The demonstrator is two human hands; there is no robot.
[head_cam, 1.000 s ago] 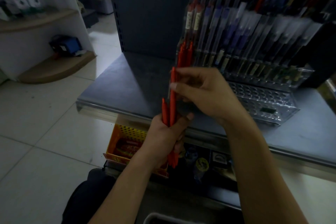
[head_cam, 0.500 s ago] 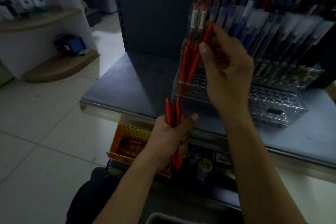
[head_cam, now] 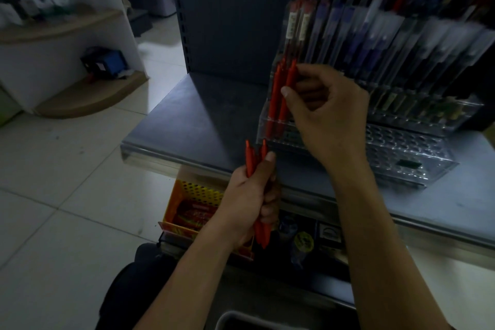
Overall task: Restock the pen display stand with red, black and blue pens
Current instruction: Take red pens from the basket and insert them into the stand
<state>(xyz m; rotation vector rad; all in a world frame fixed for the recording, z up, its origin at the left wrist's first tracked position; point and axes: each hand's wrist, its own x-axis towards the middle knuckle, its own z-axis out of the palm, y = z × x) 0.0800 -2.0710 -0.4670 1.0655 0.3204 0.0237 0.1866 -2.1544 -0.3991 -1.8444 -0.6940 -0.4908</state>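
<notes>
The right hand [head_cam: 329,120] pinches a red pen [head_cam: 291,75], upright in the stand [head_cam: 396,153], just above the spare pens [head_cam: 249,158] that the left hand [head_cam: 251,195] grips.

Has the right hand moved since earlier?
Yes. Against the pen display stand, the right hand rose from the red pens in the left hand to the stand's front left corner, pinching a red pen.

- Pen display stand [head_cam: 407,150]: upper tiers cut off by the top and right edges, and the pens there are blurred.
- Left hand [head_cam: 250,195] covers the middle of its red bundle [head_cam: 249,158]; count unclear.
- Right hand [head_cam: 326,112]: fingertips lost in shadow behind the single red pen [head_cam: 288,86].
- Upper-left shelf items [head_cam: 32,0]: blurred.
</notes>
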